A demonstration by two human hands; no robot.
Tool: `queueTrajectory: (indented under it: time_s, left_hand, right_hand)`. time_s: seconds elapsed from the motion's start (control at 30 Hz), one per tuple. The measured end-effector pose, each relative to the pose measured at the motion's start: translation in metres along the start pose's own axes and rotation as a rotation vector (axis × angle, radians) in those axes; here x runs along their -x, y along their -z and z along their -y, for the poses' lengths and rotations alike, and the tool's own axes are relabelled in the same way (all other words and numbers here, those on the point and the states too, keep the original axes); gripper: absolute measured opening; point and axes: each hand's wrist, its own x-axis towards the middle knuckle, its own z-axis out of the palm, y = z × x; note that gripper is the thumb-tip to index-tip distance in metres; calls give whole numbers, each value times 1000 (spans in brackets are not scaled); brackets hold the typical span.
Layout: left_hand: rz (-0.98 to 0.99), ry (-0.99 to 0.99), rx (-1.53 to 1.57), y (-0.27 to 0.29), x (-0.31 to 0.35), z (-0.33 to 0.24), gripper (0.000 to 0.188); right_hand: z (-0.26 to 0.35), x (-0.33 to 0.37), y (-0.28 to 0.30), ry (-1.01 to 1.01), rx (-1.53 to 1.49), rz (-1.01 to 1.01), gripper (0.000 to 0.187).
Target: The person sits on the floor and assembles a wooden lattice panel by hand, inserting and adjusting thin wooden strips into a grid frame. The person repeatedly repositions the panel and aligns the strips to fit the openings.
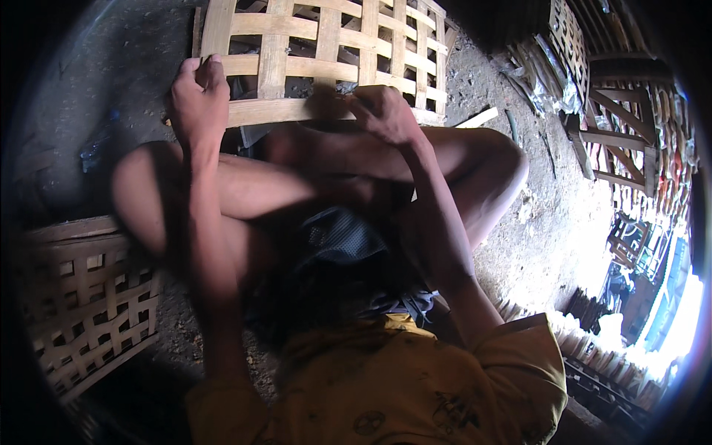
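Note:
A woven bamboo crate (273,55) with an open lattice face lies in front of my crossed legs. My left hand (199,100) is closed over its near left corner, thumb and fingers pinching the edge slat. By the near edge, right of the middle, my right hand (382,111) is bent into a fist. A dark, blurred shape (326,101) shows just left of that fist, in front of the near rail (267,111). What the right fingers hold is too smeared and hidden to name.
Another lattice bamboo crate (96,311) stands at my left, near my knee. A pale bamboo strip (478,117) lies on the rough floor (534,185) past my right knee. Wooden frames (619,137) and stacked slats (667,148) fill the far right.

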Motion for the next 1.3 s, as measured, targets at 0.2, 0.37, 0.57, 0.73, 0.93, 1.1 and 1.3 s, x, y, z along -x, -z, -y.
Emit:
queueTrajectory:
  time_s: [0.2,0.37,0.57,0.73,0.93,1.1,1.3]
  left_hand:
    - [60,94,3,5,-2,-10,35]
    - [63,116,-4,8,0,-15,35]
    - [59,113,-28,11,1,-14,36]
    - [62,118,10,2,0,-10,36]
    - [17,13,-74,-4,-2,2,36]
    - [57,110,-40,-13,-4,2,37]
    - [129,234,-97,-25,-10,13,35]
  right_hand:
    - [-10,-6,-11,97,-86,-66,35]
    - [-7,-8,-7,82,-47,17,34]
    - [-35,-18,-29,80,-90,-48,33]
    - [8,-18,-6,-49,14,95,33]
    - [-2,-24,-23,-126,-115,70,37]
    - [-4,-18,-36,-8,-51,-115,37]
    - [45,-16,-94,32,471,-421,24]
